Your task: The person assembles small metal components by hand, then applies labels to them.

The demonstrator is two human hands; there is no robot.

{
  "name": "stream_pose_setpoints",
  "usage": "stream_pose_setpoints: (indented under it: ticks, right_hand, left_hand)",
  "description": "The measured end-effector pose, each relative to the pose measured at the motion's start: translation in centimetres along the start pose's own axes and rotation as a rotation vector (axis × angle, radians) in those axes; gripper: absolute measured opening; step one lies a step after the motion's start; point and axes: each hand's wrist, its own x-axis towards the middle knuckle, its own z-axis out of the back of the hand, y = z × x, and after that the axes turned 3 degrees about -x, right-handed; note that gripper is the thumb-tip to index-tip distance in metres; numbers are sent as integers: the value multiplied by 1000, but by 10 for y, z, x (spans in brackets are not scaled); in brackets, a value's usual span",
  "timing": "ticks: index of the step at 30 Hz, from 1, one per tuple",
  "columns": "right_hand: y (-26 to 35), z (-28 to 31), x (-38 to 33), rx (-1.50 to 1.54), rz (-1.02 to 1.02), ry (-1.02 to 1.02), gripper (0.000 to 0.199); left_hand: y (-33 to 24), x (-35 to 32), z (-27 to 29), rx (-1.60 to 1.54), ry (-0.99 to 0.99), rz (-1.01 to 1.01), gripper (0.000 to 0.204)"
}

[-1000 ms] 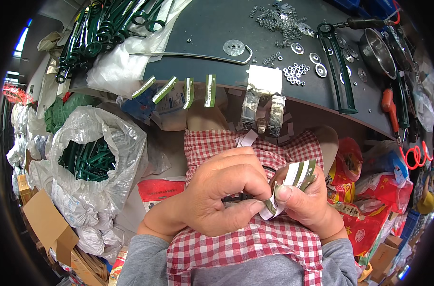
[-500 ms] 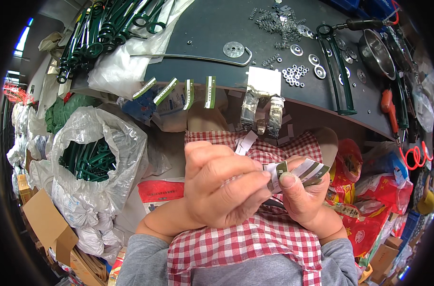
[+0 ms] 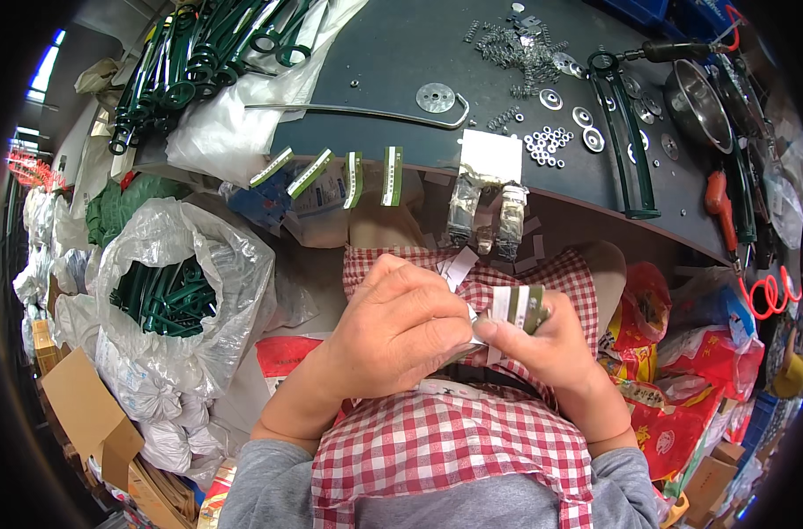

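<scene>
Over my apron, my two hands meet at the fingertips. My right hand (image 3: 551,344) grips a small bunch of green-and-white label stickers (image 3: 518,305), thumb on top, their striped ends standing up past the fingers. My left hand (image 3: 401,322) is closed in a pinch against the right thumb, on the edge of a label whose small white part shows between the hands. The left fingertips are mostly hidden. Several similar labels (image 3: 392,176) hang in a row from the front edge of the dark workbench (image 3: 375,75), left of a white block-like fixture (image 3: 491,157).
Green metal frames (image 3: 203,53) are heaped at the bench's back left. Springs (image 3: 520,55), small nuts (image 3: 547,143), round washers (image 3: 593,139) and a bent rod (image 3: 357,108) lie on top. A plastic sack of green parts (image 3: 234,264) stands left; red bags (image 3: 666,432) are at right.
Both hands have drawn closer together; my left hand has turned knuckles-up. The labels in my right hand have swung upright and slightly left.
</scene>
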Motion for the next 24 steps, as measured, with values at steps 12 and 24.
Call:
stream_pose_setpoints:
  ticks: [12,24]
  right_hand:
    - [-49,21,22,-392,-57,-110,17]
    - [-20,24,9,340,-24,-44,18]
  left_hand:
    - [113,28,-11,-64,-318,740,13]
    - [84,45,-21,490,-401,283,22]
